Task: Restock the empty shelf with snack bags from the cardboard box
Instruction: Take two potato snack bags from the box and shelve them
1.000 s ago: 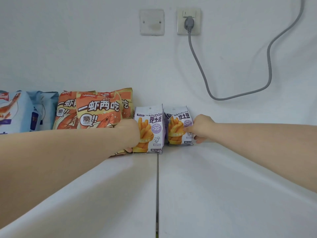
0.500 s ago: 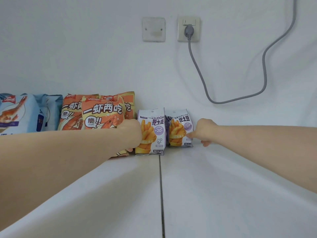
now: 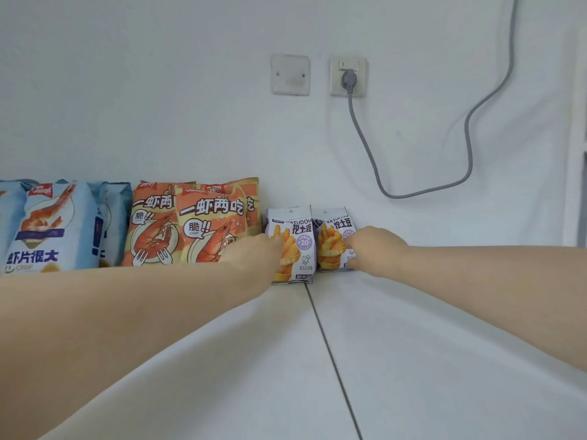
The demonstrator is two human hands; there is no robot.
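Two purple bags of potato sticks concern us in the head view: the left purple bag (image 3: 297, 246) and the right purple bag (image 3: 332, 236). Both stand upright and touch each other at the back of the white shelf (image 3: 428, 344), against the wall (image 3: 158, 90). The left purple bag is just right of the orange bags (image 3: 190, 223).

The left hand (image 3: 255, 257) lies over that bag's lower left part. Its fingers are hidden, so we cannot tell whether they grip. The right hand (image 3: 376, 250) holds the right edge of the right purple bag, fingers curled onto its front.

Blue bags (image 3: 54, 227) stand at far left. A seam (image 3: 330, 350) divides the shelf. On the wall we note a blank plate (image 3: 290, 75) and a socket (image 3: 348, 66) with a grey cable (image 3: 469, 138) plugged in.
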